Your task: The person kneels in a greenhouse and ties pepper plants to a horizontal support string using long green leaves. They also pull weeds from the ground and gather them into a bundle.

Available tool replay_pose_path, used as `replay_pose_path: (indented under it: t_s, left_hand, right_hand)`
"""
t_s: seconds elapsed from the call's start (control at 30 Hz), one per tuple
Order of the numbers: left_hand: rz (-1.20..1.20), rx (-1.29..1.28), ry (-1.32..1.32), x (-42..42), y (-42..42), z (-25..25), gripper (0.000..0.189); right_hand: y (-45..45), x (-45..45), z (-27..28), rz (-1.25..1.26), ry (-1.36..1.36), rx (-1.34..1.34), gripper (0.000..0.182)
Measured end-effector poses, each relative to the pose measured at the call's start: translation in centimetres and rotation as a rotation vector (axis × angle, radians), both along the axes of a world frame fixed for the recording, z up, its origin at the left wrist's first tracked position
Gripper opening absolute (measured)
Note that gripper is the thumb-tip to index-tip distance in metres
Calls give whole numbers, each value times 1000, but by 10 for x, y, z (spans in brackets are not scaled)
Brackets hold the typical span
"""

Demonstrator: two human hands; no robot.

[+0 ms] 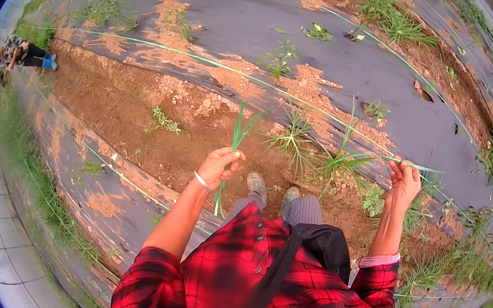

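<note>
My left hand (220,165), with a white band at the wrist, is closed around a small bundle of flat green strips (239,129). Their ends stick out above and below the fist. Off to the right, my right hand (404,180) pinches one green strip (430,170) between thumb and fingers. That strip lies close by the pale green line (248,77) stretched along the bed; whether it touches the line I cannot tell. Between my hands grow grassy clumps (294,137) at the edge of the dark mulch film (233,18).
I stand in a bare soil furrow (112,91) in muddy boots (256,184). Leafy plants (281,59) grow through the film, with clods of soil (304,84) on it. Another taut line (106,164) runs behind on the left. A person (22,54) in blue boots is far left.
</note>
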State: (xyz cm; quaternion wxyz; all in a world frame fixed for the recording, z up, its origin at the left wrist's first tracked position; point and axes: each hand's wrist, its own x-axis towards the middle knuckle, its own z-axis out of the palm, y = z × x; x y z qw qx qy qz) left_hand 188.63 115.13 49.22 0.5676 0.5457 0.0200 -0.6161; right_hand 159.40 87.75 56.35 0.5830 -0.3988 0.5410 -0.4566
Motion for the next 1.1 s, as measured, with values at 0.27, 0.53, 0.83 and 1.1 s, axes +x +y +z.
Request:
replay_pose_path:
  t_s: [0.27, 0.53, 0.83, 1.1]
  left_hand:
    - [-224, 141, -109, -18, -57, -49, 13]
    - [-295, 260, -354, -77, -91, -102, 13]
    - [-180, 335, -370, -132, -105, -175, 13]
    - [-209, 207, -361, -132, -155, -274, 15]
  right_hand:
    - [-1, -75, -7, 60, 139, -123, 6]
    - [-30, -137, -59, 433, 25, 98, 8]
    - [17, -135, -215, 1239, 584, 81, 18]
    - [2, -81, -343, 1530, 986, -429, 18]
